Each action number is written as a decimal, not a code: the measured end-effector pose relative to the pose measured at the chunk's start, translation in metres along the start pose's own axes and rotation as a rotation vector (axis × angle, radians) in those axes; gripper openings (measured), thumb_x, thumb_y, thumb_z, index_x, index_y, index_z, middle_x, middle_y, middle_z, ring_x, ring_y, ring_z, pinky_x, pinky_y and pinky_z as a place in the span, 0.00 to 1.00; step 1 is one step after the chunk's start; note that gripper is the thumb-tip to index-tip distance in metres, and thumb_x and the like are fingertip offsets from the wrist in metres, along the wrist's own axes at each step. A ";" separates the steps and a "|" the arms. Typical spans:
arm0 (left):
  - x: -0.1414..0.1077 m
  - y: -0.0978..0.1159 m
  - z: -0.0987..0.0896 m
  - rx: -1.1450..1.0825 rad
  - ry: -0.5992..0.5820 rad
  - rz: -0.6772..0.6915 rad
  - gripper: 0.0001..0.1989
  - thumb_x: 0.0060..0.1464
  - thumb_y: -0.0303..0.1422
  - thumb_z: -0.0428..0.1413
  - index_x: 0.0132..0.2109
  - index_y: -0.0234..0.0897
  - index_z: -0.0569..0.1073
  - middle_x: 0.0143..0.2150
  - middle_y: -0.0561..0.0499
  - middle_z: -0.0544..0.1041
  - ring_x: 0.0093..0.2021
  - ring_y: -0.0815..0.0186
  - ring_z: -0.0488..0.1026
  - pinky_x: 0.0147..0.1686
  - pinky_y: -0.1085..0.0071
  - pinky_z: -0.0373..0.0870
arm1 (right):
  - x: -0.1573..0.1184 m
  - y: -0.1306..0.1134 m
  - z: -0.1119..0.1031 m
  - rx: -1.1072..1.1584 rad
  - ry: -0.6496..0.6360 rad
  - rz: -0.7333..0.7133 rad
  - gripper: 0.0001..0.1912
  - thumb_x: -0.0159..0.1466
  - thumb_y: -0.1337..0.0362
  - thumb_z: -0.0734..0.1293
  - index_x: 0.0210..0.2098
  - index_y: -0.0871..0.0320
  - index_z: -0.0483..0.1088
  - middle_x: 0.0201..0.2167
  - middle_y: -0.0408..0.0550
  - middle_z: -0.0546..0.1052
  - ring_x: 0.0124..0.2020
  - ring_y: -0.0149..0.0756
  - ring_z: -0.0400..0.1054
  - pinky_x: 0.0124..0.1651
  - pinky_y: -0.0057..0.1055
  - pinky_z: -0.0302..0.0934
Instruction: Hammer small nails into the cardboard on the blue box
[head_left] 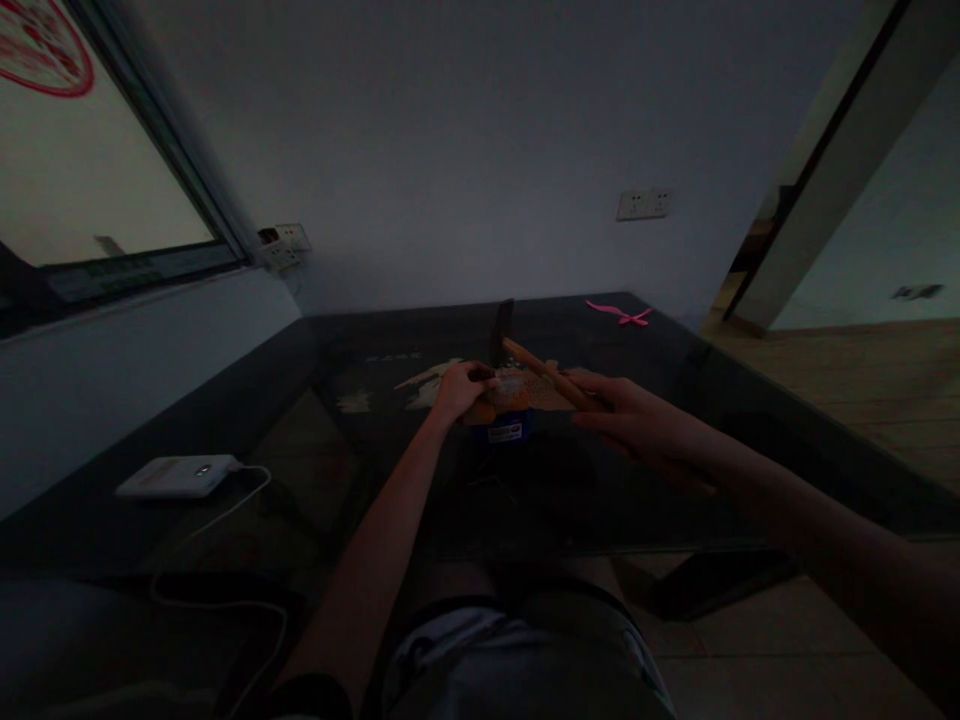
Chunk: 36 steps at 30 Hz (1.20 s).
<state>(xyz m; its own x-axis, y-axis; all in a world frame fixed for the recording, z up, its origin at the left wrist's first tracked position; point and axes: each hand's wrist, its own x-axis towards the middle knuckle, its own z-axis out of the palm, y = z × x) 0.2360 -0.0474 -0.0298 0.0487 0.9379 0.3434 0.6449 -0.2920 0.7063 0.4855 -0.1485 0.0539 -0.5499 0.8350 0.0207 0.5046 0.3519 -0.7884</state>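
My right hand is wrapped round the wooden handle of a hammer. The hammer's dark head is raised at the far end, just beyond my left hand. The fingers of my left hand are bent together at the left part of a brownish, uneven piece with orange patches. Whatever they pinch is too dark and small to make out. Below that piece a blue box with a white label shows on the dark table.
Pale scraps lie left of the work. A pink ribbon rests near the back right corner. On the left is a white power bank with a white cable. A wall with sockets stands behind the table.
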 end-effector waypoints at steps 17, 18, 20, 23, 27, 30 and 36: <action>0.000 -0.002 0.001 -0.006 0.006 -0.001 0.09 0.46 0.33 0.60 0.37 0.34 0.77 0.36 0.46 0.79 0.36 0.63 0.74 0.39 0.69 0.68 | 0.000 -0.004 0.000 0.006 -0.021 0.069 0.28 0.57 0.67 0.63 0.57 0.62 0.60 0.17 0.34 0.61 0.11 0.22 0.56 0.11 0.19 0.52; 0.001 -0.003 0.001 -0.014 0.004 0.015 0.09 0.46 0.33 0.60 0.36 0.34 0.77 0.36 0.47 0.79 0.36 0.63 0.74 0.39 0.69 0.68 | -0.001 -0.007 -0.002 0.008 -0.017 0.064 0.27 0.57 0.67 0.62 0.57 0.62 0.61 0.16 0.34 0.61 0.11 0.22 0.55 0.11 0.18 0.52; 0.001 -0.004 0.001 -0.021 0.003 0.041 0.08 0.46 0.32 0.60 0.36 0.34 0.77 0.36 0.47 0.79 0.37 0.63 0.74 0.39 0.69 0.68 | -0.004 -0.012 -0.003 0.025 -0.011 0.060 0.27 0.57 0.67 0.62 0.57 0.62 0.61 0.16 0.33 0.61 0.11 0.21 0.55 0.11 0.18 0.51; 0.001 -0.003 0.001 -0.005 -0.003 0.037 0.08 0.46 0.31 0.59 0.36 0.33 0.77 0.37 0.46 0.79 0.37 0.63 0.74 0.40 0.69 0.67 | -0.004 -0.011 -0.002 0.028 -0.008 0.054 0.27 0.58 0.67 0.62 0.57 0.61 0.60 0.17 0.34 0.62 0.11 0.21 0.55 0.11 0.18 0.51; 0.000 -0.003 0.002 0.016 0.002 0.002 0.11 0.45 0.32 0.61 0.38 0.32 0.77 0.38 0.46 0.79 0.38 0.62 0.74 0.40 0.69 0.68 | 0.001 -0.001 0.002 -0.025 -0.039 0.074 0.27 0.58 0.67 0.62 0.57 0.61 0.60 0.18 0.35 0.62 0.12 0.22 0.56 0.11 0.18 0.53; 0.001 -0.005 0.003 0.003 -0.006 0.016 0.10 0.46 0.32 0.60 0.37 0.33 0.77 0.37 0.46 0.79 0.37 0.63 0.74 0.40 0.69 0.68 | 0.000 -0.003 0.000 -0.020 -0.042 0.069 0.28 0.58 0.67 0.62 0.59 0.60 0.58 0.19 0.35 0.63 0.12 0.21 0.56 0.11 0.18 0.52; 0.001 -0.006 0.002 0.002 0.000 0.032 0.09 0.46 0.32 0.60 0.35 0.33 0.77 0.37 0.46 0.79 0.37 0.63 0.74 0.40 0.69 0.68 | -0.002 -0.010 -0.007 -0.047 -0.028 0.025 0.25 0.59 0.66 0.61 0.56 0.60 0.62 0.18 0.36 0.64 0.12 0.22 0.57 0.12 0.19 0.52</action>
<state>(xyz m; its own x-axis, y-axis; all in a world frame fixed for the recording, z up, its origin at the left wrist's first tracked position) 0.2336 -0.0438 -0.0353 0.0696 0.9280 0.3659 0.6443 -0.3219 0.6938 0.4859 -0.1505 0.0660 -0.5549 0.8318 -0.0169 0.5488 0.3507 -0.7589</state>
